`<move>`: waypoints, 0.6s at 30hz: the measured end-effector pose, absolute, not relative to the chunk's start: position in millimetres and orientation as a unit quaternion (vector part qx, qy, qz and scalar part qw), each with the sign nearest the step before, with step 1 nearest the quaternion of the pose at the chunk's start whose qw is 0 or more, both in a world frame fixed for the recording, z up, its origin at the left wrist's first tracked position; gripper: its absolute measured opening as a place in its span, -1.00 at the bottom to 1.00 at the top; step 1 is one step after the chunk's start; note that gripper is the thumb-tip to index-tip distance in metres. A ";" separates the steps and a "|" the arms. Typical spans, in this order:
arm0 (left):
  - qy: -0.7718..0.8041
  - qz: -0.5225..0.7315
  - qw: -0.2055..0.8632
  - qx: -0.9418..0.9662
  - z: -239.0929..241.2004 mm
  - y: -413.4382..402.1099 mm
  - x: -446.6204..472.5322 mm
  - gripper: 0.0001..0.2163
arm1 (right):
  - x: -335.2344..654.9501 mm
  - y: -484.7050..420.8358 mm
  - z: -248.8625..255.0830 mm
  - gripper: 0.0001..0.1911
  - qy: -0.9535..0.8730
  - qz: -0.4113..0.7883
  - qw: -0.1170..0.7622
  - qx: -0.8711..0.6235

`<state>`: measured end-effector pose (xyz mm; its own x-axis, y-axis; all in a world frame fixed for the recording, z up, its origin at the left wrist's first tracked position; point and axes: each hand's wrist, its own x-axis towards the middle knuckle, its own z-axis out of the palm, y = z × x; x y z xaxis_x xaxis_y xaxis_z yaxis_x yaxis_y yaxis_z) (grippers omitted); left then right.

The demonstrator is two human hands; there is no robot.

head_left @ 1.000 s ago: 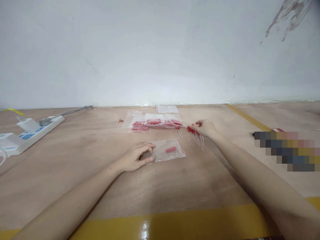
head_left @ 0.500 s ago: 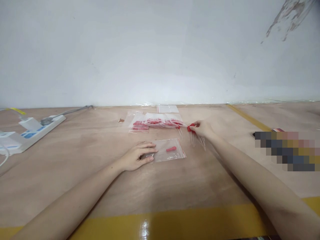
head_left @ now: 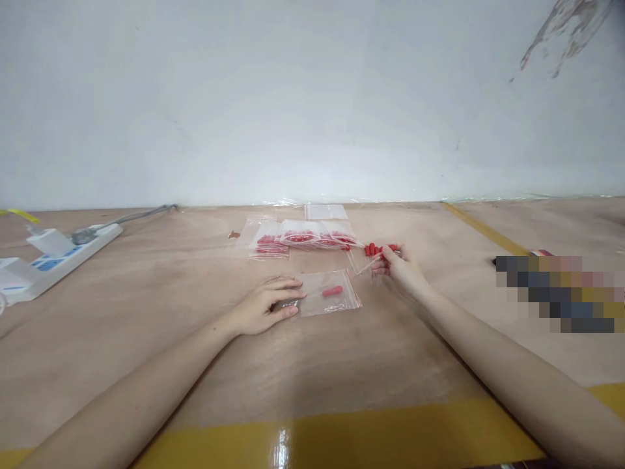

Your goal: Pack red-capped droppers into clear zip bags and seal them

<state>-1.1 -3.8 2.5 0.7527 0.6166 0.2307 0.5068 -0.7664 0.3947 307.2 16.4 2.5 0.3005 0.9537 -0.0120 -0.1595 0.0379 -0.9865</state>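
My left hand (head_left: 266,305) rests on the wooden table and pinches the left edge of a small clear zip bag (head_left: 328,293) with a red seal; one red-capped piece lies inside it. My right hand (head_left: 401,264) is closed on a red-capped clear dropper (head_left: 374,259), lifted slightly just right of the bag. Under and beside that hand lies a loose bunch of red-capped droppers (head_left: 375,249).
A row of filled zip bags (head_left: 300,238) with red parts lies behind, with flat unfilled bags (head_left: 326,212) near the wall. A white power strip (head_left: 49,257) with cable sits far left. Yellow tape (head_left: 312,436) marks the near edge. A blurred patch (head_left: 556,293) is at right.
My right hand has closed on a dropper from the loose bunch and drawn it back toward the open bag. My left hand has stayed on the bag's edge.
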 end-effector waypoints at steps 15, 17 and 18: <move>0.311 0.181 0.146 0.922 0.2 -3.0 -1.1 -0.64 | 293.4 -5.3 -5.9 -0.68 -0.390 0.567 0.575 -0.443; 0.312 0.184 0.149 0.920 1.1 -3.4 -0.5 -0.62 | 291.7 -5.3 -7.2 -0.69 -0.372 0.581 0.576 -0.437; 0.315 0.184 0.150 0.919 1.7 -3.7 -0.1 -0.61 | 290.5 -5.4 -7.7 -0.69 -0.366 0.589 0.574 -0.435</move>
